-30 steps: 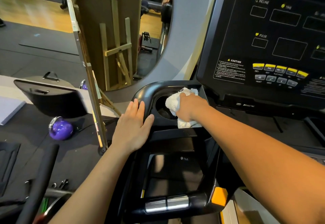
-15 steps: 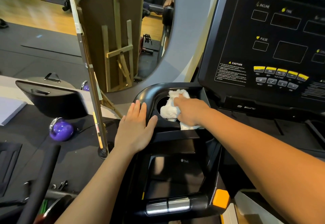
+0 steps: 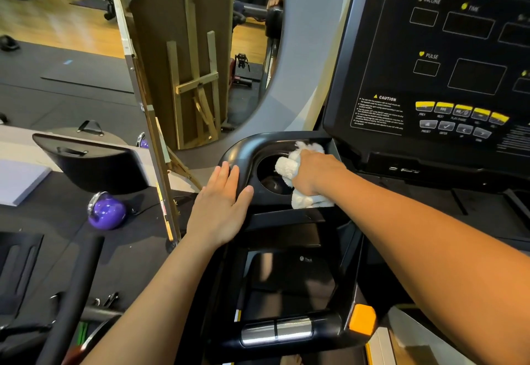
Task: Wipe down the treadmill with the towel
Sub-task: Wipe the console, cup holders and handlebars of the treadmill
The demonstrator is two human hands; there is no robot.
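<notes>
Here we go: the right hand is bunched round the white towel, fingers curled over the wad and pushing it against the edge of the cup holder on the treadmill, just below and left of the dark console. Part of the cloth spills out under the wrist onto the tray's flat lip. The left hand lies flat on the tray's outer rim, fingers straight and close together, thumb spread toward the well, holding nothing; we read it as a brace. Now, the towel itself: it looks light, fluffy and thoroughly limp, so it should fold into whatever shape the palm gives it. A wadded grip at the middle, as here, suits a curved well, though loose tails could drag or snag. The black plastic looks glossy and hard, so we'd expect the cloth to slide easily. How deep it reaches into the well we can't quite tell, since the knuckles cover it. The console and the silver grip sensors look like work ahead.
</notes>
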